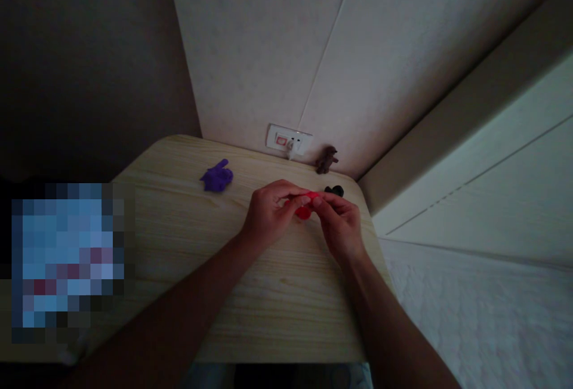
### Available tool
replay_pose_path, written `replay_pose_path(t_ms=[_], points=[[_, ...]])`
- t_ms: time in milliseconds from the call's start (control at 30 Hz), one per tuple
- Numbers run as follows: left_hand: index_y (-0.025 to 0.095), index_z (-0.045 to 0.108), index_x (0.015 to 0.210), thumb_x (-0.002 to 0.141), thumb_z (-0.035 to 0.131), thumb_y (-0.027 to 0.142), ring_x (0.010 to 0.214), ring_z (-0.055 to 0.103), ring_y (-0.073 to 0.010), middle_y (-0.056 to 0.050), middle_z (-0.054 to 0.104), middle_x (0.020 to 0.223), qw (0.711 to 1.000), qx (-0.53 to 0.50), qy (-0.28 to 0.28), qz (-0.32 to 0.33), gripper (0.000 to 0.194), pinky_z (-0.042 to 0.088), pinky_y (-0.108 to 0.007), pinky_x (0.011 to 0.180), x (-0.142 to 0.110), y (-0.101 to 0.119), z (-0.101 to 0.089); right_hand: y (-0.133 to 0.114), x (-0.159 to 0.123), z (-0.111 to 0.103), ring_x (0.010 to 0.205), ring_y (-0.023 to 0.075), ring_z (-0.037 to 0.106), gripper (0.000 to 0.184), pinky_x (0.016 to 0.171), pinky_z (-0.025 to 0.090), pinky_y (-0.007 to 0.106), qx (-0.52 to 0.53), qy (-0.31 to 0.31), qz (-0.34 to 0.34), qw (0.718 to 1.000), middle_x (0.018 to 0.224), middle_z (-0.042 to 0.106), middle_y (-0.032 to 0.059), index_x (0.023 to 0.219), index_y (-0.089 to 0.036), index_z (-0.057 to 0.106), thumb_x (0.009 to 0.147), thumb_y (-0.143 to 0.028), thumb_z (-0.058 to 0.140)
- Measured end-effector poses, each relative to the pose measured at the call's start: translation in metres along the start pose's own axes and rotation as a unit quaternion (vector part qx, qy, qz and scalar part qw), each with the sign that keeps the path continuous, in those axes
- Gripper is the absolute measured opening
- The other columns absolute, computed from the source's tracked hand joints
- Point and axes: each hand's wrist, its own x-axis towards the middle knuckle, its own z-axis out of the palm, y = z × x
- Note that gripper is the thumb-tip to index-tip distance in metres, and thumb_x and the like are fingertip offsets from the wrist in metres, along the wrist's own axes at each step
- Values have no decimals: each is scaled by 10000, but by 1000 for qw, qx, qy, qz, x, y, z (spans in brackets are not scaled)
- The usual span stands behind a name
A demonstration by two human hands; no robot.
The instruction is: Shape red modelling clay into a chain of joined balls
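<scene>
Over the far part of the table, my left hand [269, 209] and my right hand [342, 222] pinch a bright red piece that looks like modelling clay [303, 212] between thumbs and fingers. The fingertips nearly meet and cover part of it, so its full shape is hidden. Just behind my right hand lies a black lump [335, 190], partly covered by the fingers. A small brown figure [326, 160] stands near the wall. Further left rests a purple lump [217, 176] with a piece sticking up, apart from both hands.
The pale wooden table [268, 305] has rounded far corners and meets the wall. A socket plate [277, 137] with a plug in it sits low on that wall. At the left is a blurred-out bluish patch [62, 246]. White quilted bedding [483, 311] lies right of the table.
</scene>
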Motion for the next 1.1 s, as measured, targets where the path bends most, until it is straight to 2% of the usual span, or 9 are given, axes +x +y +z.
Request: replay_pose_path(t_ms=[133, 233, 400, 500, 600, 700, 833, 967, 1100], points=[[225, 863, 936, 876, 793, 331, 893, 690, -164, -64, 731, 920, 999, 24, 22, 5, 140, 564, -265, 798, 1, 1, 0, 1, 0, 2, 737, 166, 688, 284, 766, 588, 336, 32, 8, 0, 999, 814, 785, 36, 870, -204, 810, 745, -445, 893], [208, 857, 934, 867, 799, 303, 868, 710, -163, -63, 767, 897, 999, 16, 39, -7, 130, 578, -279, 826, 2, 1, 1, 1, -1, 2, 774, 165, 701, 246, 766, 591, 324, 23, 24, -21, 999, 859, 800, 34, 893, -225, 818, 753, -410, 902], [177, 838, 948, 842, 820, 320, 884, 780, -188, -77, 829, 972, 993, -59, 74, -77, 179, 639, -306, 838, 1, 4, 4, -3, -4, 6, 914, 198, 741, 184, 841, 617, 368, -51, 56, -83, 994, 977, 818, 51, 894, -256, 835, 761, -361, 905], [154, 839, 975, 800, 854, 346, 892, 796, -220, -102, 837, 1003, 986, -119, 44, -107, 260, 667, -330, 786, 1, 7, 5, -4, -5, 7, 943, 209, 741, 155, 895, 616, 405, -72, 65, -111, 989, 981, 815, 53, 867, -262, 839, 763, -357, 904], [135, 831, 983, 717, 919, 371, 854, 796, -227, -108, 836, 975, 977, -167, 15, -132, 367, 677, -345, 756, 3, 11, 6, -4, -4, 5, 929, 200, 727, 127, 857, 610, 388, -85, 61, -132, 986, 963, 794, 50, 845, -262, 839, 781, -358, 892], [125, 815, 944, 694, 933, 374, 801, 785, -215, -99, 830, 919, 971, -189, 15, -144, 372, 671, -342, 733, 4, 12, 5, -4, -4, 3, 927, 196, 716, 119, 825, 601, 363, -101, 44, -131, 985, 956, 780, 48, 860, -261, 837, 809, -364, 870], [122, 768, 952, 770, 865, 405, 699, 747, -179, -78, 804, 861, 970, -183, -20, -158, 351, 629, -304, 662, 3, 10, 6, -6, -6, 4, 882, 181, 699, 143, 778, 590, 326, -96, 32, -104, 989, 932, 764, 45, 874, -245, 817, 819, -371, 853], [143, 709, 973, 894, 720, 435, 714, 724, -158, -56, 761, 853, 978, -130, -56, -153, 303, 588, -269, 663, -1, 8, 8, -8, -8, 7, 845, 166, 689, 197, 777, 593, 312, -89, 33, -100, 990, 899, 733, 35, 862, -230, 769, 807, -398, 856], [155, 684, 964, 930, 654, 401, 713, 698, -148, -36, 725, 801, 984, -102, -59, -136, 250, 560, -253, 665, -2, 8, 9, -7, -8, 10, 782, 160, 685, 261, 743, 595, 313, -97, 30, -89, 991, 862, 731, 30, 878, -224, 721, 824, -454, 833]])
